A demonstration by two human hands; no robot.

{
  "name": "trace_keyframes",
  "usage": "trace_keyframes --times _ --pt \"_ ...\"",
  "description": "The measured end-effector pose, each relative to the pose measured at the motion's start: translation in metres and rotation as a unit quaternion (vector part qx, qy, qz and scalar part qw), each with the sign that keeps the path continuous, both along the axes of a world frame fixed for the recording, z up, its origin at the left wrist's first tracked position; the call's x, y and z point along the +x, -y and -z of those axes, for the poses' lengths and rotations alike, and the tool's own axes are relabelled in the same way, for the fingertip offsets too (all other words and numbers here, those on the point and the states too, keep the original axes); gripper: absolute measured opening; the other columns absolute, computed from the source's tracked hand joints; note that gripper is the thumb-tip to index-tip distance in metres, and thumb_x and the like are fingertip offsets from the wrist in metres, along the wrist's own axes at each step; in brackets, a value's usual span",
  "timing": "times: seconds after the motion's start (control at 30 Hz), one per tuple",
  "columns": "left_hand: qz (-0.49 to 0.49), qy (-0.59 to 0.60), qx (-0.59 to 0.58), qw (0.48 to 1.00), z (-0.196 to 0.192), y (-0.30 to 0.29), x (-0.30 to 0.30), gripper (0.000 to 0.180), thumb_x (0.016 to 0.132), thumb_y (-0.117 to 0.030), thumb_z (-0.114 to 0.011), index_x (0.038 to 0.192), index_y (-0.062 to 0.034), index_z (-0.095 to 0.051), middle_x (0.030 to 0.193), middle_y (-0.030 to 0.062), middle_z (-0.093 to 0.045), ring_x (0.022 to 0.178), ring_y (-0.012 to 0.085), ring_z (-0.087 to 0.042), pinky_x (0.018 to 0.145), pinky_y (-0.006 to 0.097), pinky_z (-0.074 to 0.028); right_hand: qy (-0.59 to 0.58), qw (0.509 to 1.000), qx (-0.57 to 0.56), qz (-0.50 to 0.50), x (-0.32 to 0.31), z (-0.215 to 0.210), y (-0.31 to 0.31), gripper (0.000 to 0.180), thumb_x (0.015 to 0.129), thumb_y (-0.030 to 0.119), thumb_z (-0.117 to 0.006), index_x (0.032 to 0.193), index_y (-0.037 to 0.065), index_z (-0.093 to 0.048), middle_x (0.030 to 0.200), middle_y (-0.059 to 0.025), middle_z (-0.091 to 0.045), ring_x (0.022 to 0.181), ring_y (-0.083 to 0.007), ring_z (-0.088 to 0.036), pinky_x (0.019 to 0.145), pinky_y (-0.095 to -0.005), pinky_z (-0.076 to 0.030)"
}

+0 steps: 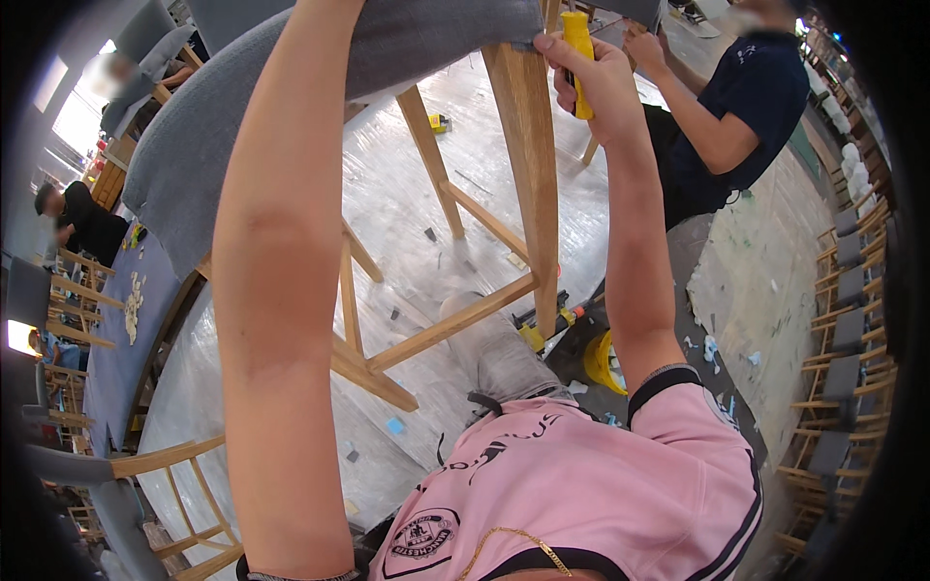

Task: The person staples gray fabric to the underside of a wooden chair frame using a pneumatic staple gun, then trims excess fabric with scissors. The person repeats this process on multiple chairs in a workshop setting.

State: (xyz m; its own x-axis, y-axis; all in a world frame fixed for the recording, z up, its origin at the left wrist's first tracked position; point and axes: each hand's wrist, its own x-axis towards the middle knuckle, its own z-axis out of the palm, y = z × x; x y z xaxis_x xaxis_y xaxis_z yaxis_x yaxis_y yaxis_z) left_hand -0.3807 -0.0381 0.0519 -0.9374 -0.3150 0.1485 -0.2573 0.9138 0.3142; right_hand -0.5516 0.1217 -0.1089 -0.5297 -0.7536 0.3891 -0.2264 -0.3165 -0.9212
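Screwdriver point(578, 58), yellow-handled, sits in my curled right hand point(610, 92) beside the grey chair point(189, 160) before me; left hand out of frame, grip unknown. Judgement: align shaft squarely, press steadily, spare upholstery.

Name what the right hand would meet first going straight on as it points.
The right hand would likely meet the grey upholstery at its corner by the wooden leg, though depth is unclear.

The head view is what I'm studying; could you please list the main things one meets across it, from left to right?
Person in black, left forearm, wooden chair leg, right hand holding a yellow-handled tool, co-worker in a dark blue shirt, row of wood-and-grey chairs.
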Motion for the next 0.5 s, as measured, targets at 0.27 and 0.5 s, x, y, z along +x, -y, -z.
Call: trace_keyframes --times 0.27,0.5 --pt "0.023 -0.006 0.012 1.0 -0.001 0.002 -0.004 0.066 0.107 -0.053 -0.043 0.144 -0.0007 -0.056 0.151 0.018 -0.055 0.141 0.0288 -0.049 0.12 0.035 -0.032 0.226 0.946 -0.047 -0.226 -0.026 0.014 0.011 0.027 0.09 0.03 -0.08 0.089 0.01 -0.064 0.07 0.0026 -0.059 0.049 -0.0044 -0.052 0.046 -0.0232 -0.042" --pt "0.018 -0.076 -0.054 0.996 0.001 -0.012 0.008 0.063 0.096 -0.055 -0.059 0.133 -0.0043 -0.068 0.134 0.0198 -0.068 0.124 0.0334 -0.063 0.11 0.038 -0.045 0.093 0.993 -0.039 -0.068 0.009 0.016 0.002 0.032 0.084 0.032 -0.084 0.086 0.007 -0.065 0.067 0.0012 -0.06 0.049 -0.0065 -0.054 0.047 -0.0253 -0.044"
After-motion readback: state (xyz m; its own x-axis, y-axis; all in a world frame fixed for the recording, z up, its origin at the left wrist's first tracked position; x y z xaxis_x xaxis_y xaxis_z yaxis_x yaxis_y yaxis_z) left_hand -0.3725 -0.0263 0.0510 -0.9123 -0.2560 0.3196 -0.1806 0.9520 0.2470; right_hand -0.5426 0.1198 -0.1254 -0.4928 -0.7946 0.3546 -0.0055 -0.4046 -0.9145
